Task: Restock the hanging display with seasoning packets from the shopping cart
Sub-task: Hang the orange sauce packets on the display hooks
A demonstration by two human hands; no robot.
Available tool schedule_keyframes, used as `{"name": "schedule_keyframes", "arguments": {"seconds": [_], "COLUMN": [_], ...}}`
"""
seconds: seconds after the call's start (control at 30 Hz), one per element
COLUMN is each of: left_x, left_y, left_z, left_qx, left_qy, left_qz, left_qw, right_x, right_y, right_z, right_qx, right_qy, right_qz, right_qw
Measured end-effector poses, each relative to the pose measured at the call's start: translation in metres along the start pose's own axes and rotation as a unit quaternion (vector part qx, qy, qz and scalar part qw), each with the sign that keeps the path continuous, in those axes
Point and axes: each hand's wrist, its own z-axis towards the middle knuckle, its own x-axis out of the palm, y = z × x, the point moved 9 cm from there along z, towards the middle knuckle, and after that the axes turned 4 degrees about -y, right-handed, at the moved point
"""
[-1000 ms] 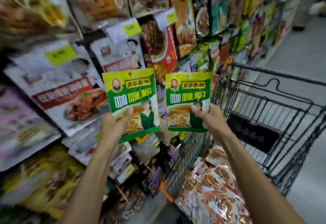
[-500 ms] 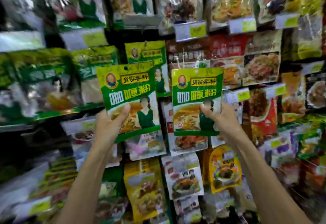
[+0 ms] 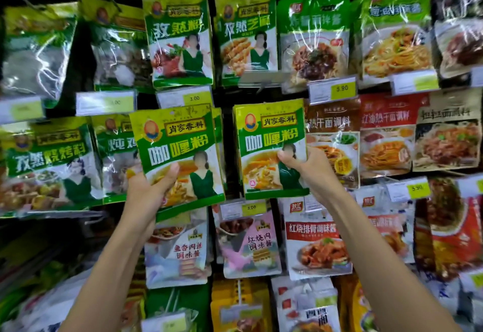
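Two thumbs press on packet fronts, the other fingers mostly hidden behind. The left hand (image 3: 149, 188) grips the left packet (image 3: 177, 148), slightly tilted; the right hand (image 3: 311, 172) grips the right packet (image 3: 271, 143), upright against the hanging display (image 3: 222, 96). Both packets are closer to the display than half a second ago. Their hooks are hidden, and the far-left rows are blurred

Shiny plastic film packets, matt paper tags.
The left curry packet (image 3: 177, 146) and right curry packet (image 3: 269, 135) are smooth printed plastic film with a soft sheen, slightly crinkled at the edges. The noodle-sauce pouches (image 3: 313, 44) hung above are glossier, their clear wrap streaked with white glare. The price tags (image 3: 332, 90) look like matt paper behind clear plastic holders.
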Motion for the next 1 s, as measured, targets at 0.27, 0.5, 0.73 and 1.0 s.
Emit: {"name": "schedule_keyframes", "arguments": {"seconds": [0.27,0.5,0.73,1.0], "left_x": [0.011,0.015,0.022,0.032], "left_y": [0.005,0.006,0.005,0.014], "left_z": [0.009,0.015,0.015,0.01], "left_qx": [0.004,0.007,-0.007,-0.037], "left_qy": [0.017,0.023,0.019,0.034], "left_qz": [-0.012,-0.018,-0.018,-0.035], "left_qw": [1.0,1.0,1.0,0.998], "right_x": [0.002,0.008,0.01,-0.016], "right_y": [-0.001,-0.007,-0.006,0.004], "right_z": [0.027,0.036,0.035,-0.009], "right_qx": [0.019,0.056,0.012,-0.121], "right_qy": [0.0,-0.008,-0.057,-0.222], "right_qz": [0.02,0.038,-0.032,-0.155], "right_qw": [1.0,0.998,0.998,0.955]}}
